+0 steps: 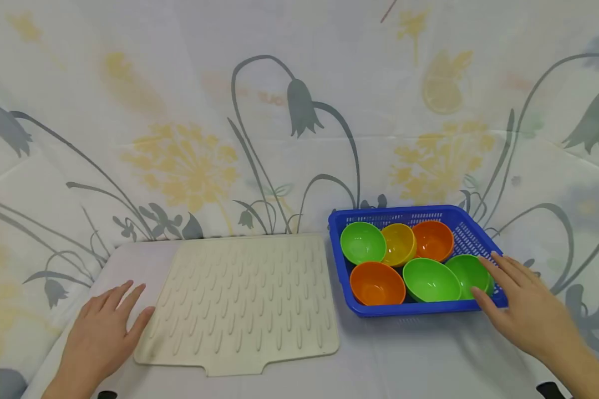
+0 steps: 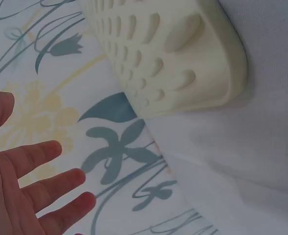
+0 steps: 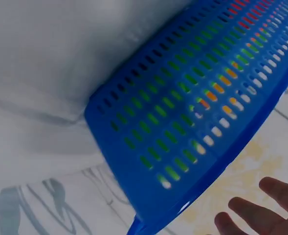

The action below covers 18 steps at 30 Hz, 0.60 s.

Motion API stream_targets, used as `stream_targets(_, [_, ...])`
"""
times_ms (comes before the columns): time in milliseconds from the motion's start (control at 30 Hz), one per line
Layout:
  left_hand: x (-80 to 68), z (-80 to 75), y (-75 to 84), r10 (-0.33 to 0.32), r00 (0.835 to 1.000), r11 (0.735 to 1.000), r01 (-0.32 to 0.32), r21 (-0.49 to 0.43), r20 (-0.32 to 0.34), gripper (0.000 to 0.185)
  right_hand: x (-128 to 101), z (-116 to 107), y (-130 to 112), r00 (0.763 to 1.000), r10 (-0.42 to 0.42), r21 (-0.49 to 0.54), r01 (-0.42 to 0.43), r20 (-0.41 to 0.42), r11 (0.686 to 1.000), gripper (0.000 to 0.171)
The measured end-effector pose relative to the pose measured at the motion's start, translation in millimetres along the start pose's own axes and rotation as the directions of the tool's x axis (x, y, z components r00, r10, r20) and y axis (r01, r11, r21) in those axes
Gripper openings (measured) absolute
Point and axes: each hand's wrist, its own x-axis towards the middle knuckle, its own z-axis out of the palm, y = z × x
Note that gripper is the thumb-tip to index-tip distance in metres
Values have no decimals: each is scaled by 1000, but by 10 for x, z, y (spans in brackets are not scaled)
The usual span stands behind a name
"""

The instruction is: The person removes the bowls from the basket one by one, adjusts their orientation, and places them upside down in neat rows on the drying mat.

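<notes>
Item 1, nearest: left hand (image 1: 102, 332), flat on the cloth, fingers straight & spread, holding nothing; thumb tip just beside the near-left edge of the mat (image 1: 244, 302). Left wrist view: fingers (image 2: 46, 188) splayed, apart from mat corner (image 2: 183, 63).

Item 2: right hand (image 1: 521, 307), well to the right of mat, fingers straight & relaxed, no grip; fingertips rest at the near-right corner of the blue basket (image 1: 404, 212), over its rim & by a green bowl (image 1: 469, 272). Right wrist view: fingertips (image 3: 254, 215) just beside the slotted basket wall (image 3: 192, 112); contact can't be told there.

Item 3: mat, cream, ribbed, lies flat on tablecloth (image 1: 429, 354), centre-left.

Item 4: blue basket, just right of mat, not touching it. Contents, 6 bowls, near row first: orange bowl (image 1: 376, 282), middle green bowl (image 1: 431, 280), the green bowl by the fingers. Far row: far green bowl (image 1: 363, 242), yellow bowl (image 1: 399, 243), far orange bowl (image 1: 433, 239). Bowls tilted, leaning on one another.

Item 5, farthest: floral backdrop (image 1: 289, 111) behind mat & basket.
</notes>
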Motion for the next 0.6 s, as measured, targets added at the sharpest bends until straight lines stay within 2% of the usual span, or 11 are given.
stream_targets(133, [31,55,-38,-82,990,987,97,-124,119,52,83,-23,-64,997,49,162,-57,52,985,60])
stream_targets(267, [81,130,-101,-165,959,955,215,-206,232,55,159,-60,-168,983,106,298,-146,149,943,57])
stream_targets(333, [106,176,-140,-191,947,940,251,-229,257,56,199,-84,-217,977,113,351,-172,181,921,57])
stream_targets(500, [167,297,-249,-196,935,905,288,-314,295,57,343,-175,-304,970,88,466,-188,228,864,58])
stream_targets(600, [211,359,-291,-184,919,881,312,-355,350,61,425,-211,-341,962,65,534,-202,263,821,57])
